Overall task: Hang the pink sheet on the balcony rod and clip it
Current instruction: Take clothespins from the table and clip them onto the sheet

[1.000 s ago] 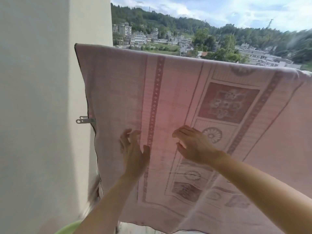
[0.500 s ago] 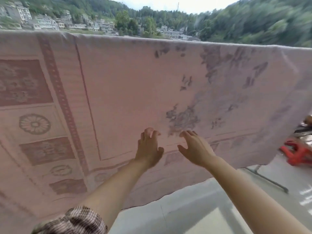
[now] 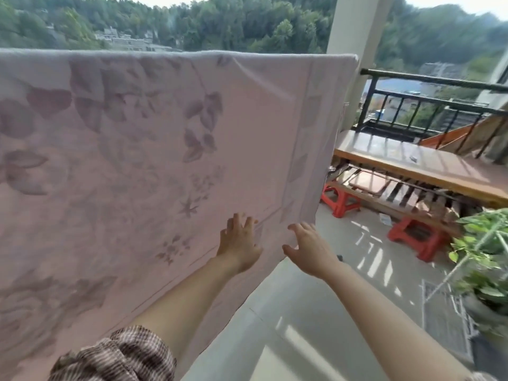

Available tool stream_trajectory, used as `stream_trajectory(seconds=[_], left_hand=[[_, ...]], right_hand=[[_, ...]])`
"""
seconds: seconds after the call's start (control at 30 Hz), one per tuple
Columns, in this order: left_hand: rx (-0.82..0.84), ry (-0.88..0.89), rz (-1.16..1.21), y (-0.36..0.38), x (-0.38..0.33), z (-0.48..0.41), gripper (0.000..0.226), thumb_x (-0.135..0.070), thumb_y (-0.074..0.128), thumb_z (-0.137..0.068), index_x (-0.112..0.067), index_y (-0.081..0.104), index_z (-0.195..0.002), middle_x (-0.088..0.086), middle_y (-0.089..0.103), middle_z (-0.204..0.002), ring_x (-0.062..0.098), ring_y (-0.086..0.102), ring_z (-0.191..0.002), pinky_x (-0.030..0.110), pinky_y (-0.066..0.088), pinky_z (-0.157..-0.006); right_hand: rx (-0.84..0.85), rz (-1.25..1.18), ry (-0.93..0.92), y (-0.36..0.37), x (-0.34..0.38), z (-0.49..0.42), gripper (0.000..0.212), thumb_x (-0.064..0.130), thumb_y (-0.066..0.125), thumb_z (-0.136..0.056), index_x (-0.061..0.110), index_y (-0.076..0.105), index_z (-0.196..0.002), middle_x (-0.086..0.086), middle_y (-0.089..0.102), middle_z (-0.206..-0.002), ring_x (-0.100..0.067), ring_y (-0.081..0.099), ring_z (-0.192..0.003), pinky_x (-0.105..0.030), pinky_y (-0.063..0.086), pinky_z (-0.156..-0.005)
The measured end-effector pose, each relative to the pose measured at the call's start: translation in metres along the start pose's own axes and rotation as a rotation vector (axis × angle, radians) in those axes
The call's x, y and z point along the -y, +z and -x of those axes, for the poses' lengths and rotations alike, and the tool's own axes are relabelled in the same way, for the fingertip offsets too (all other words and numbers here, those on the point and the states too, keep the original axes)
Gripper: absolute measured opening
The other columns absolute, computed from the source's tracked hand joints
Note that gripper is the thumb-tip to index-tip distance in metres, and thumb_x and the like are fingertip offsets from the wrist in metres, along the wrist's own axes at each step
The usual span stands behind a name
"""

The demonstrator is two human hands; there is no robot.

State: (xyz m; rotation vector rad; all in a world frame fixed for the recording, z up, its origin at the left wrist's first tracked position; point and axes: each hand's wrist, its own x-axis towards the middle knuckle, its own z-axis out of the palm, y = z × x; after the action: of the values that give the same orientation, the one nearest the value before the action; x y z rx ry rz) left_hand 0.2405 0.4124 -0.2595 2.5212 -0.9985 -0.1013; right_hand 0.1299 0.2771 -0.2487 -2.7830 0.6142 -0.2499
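The pink sheet (image 3: 143,149) with a faded leaf print hangs draped over the balcony rod, which lies hidden under its top fold. Its right edge ends near the pillar. My left hand (image 3: 238,243) lies flat against the sheet near its lower right corner, fingers spread. My right hand (image 3: 308,248) is open at the sheet's right edge, fingertips at the corner; whether they touch the cloth I cannot tell. No clip is in view.
A pale pillar (image 3: 354,28) stands just right of the sheet. Beyond are a black railing (image 3: 428,103), a wooden bench (image 3: 412,166) on red stools (image 3: 341,202), and a potted plant (image 3: 483,259) at the right. Grey floor tiles (image 3: 316,312) lie below.
The view and both hands have swept rightward along the sheet, from its left edge by the wall to its right edge near the pillar. Both hands stay open on the cloth.
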Motion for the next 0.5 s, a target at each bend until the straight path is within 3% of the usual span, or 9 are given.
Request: stream_trajectory(seconds=[0.13, 0.33, 0.5], left_hand=[[0.098, 0.097, 0.009, 0.037, -0.063, -0.101, 0.06, -0.023, 0.052, -0.082, -0.018, 0.031, -0.138, 0.008, 0.018, -0.144, 0.032, 0.03, -0.129, 0.04, 0.032, -0.103], [0.207, 0.226, -0.08, 0.099, -0.16, -0.235, 0.061, -0.026, 0.055, -0.081, -0.017, 0.03, -0.137, 0.011, 0.013, -0.148, 0.033, 0.028, -0.13, 0.045, 0.032, -0.103], [0.248, 0.303, -0.121, 0.161, -0.252, -0.343, 0.063, -0.028, 0.055, -0.082, -0.017, 0.029, -0.138, 0.013, 0.012, -0.15, 0.035, 0.025, -0.133, 0.048, 0.031, -0.105]], right_hand=[[-0.003, 0.02, 0.175, -0.021, -0.093, -0.057, 0.045, 0.034, 0.052, -0.09, 0.013, 0.046, -0.129, -0.004, 0.051, -0.124, -0.024, 0.043, -0.118, -0.035, 0.04, -0.096], [0.012, 0.007, 0.381, -0.045, -0.232, -0.126, 0.05, 0.035, 0.051, -0.09, 0.012, 0.041, -0.133, -0.005, 0.046, -0.134, -0.024, 0.037, -0.127, -0.037, 0.035, -0.104], [0.017, 0.03, 0.461, -0.067, -0.356, -0.187, 0.052, 0.036, 0.052, -0.089, 0.011, 0.041, -0.133, -0.007, 0.045, -0.133, -0.025, 0.037, -0.126, -0.039, 0.036, -0.104]])
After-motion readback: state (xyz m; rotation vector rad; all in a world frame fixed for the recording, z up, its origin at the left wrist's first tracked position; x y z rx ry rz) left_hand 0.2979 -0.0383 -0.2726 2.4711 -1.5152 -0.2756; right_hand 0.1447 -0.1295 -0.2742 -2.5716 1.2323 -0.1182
